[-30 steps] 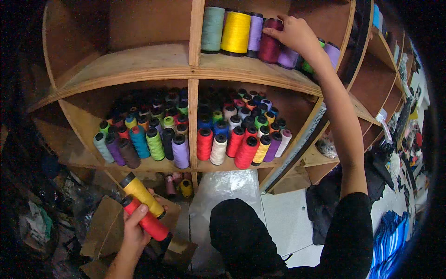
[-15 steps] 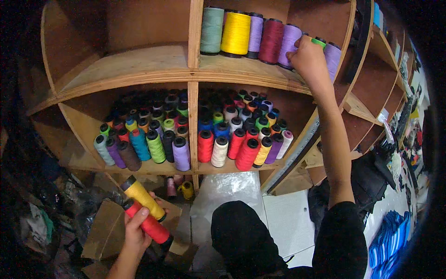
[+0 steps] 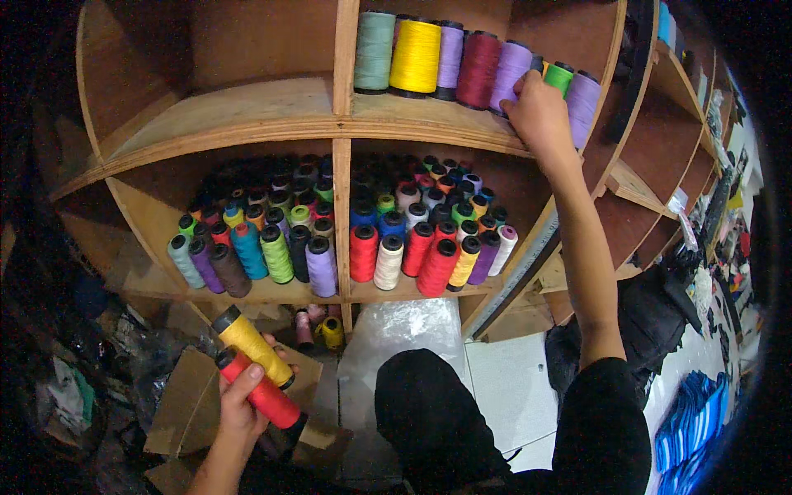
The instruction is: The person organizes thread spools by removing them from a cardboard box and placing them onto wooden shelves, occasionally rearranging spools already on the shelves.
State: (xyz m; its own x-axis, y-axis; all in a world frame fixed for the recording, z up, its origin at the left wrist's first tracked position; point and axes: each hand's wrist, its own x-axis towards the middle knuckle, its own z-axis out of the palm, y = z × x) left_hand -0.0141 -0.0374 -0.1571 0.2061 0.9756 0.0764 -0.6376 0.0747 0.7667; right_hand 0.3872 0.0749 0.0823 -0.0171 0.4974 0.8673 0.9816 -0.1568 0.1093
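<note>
Low on the left, my left hand (image 3: 241, 403) is closed around two thread spools side by side: a red thread spool (image 3: 268, 399) under the thumb and a yellow thread spool (image 3: 252, 346) beyond it. My right hand (image 3: 540, 115) reaches up to the upper right shelf, its fingers curled in the row of spools. Its thumb is at the lower part of a lavender spool (image 3: 511, 73). A green spool (image 3: 558, 79) and another lavender spool (image 3: 583, 107) stand to its right. Behind the knuckles a yellow-orange spool shows only in part; what the fingers grip is hidden.
The wooden shelf unit (image 3: 247, 142) has a middle divider. Two lower compartments hold many coloured spools, among them a lime spool (image 3: 276, 256) and a cream spool (image 3: 389, 266). Below are a cardboard box (image 3: 186, 396) and clear plastic sheeting (image 3: 400, 330). Blue striped fabric (image 3: 693, 429) lies right.
My right hand has shifted slightly down and left along the upper row, uncovering more of the green spool. My left hand keeps both spools, nearly still.
</note>
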